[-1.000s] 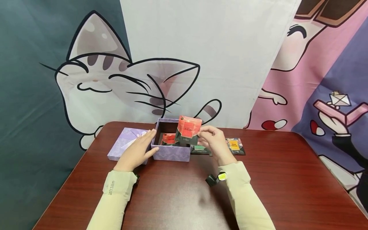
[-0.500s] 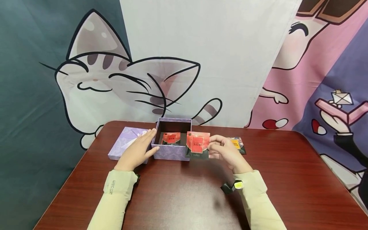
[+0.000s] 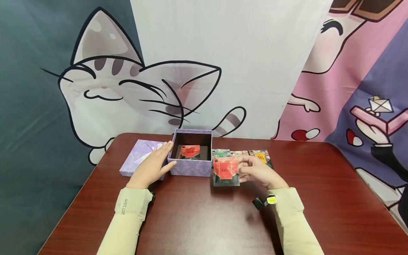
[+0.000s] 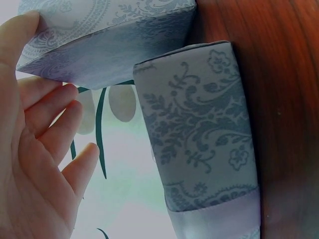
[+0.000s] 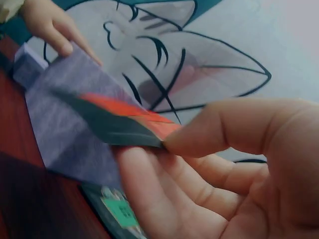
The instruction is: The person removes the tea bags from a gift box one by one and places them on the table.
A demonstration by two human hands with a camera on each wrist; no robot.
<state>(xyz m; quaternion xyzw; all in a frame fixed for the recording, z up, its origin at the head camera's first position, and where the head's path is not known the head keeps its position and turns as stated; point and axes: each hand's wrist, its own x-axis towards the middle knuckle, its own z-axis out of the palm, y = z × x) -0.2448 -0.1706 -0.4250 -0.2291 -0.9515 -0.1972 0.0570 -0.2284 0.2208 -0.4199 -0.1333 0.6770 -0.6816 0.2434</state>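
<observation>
Between the thumb and fingers of my right hand (image 3: 259, 172) is a flat tea sachet (image 3: 226, 173), red on top and dark below. It is in front of the purple patterned box (image 3: 191, 169), at its right front corner. In the right wrist view the sachet (image 5: 112, 122) appears edge-on, pinched at one end. My left hand (image 3: 150, 165) rests against the left side of the open box, fingers straight. The left wrist view shows its thumb on the box wall (image 4: 124, 42). Another red sachet (image 3: 189, 152) lies inside the box.
Left of the box lies its purple lid (image 3: 134, 161) with a pale ribbon, partly behind my left hand. Right of the box, a green-labelled sachet (image 3: 221, 153) and a yellow-labelled sachet (image 3: 262, 156) lie in a row, partly covered. A cartoon cat cloth (image 3: 105, 81) hangs behind the table.
My right hand has carried the red sachet from above the box rightward and down toward the table in front of the row. The left hand has stayed at the box.
</observation>
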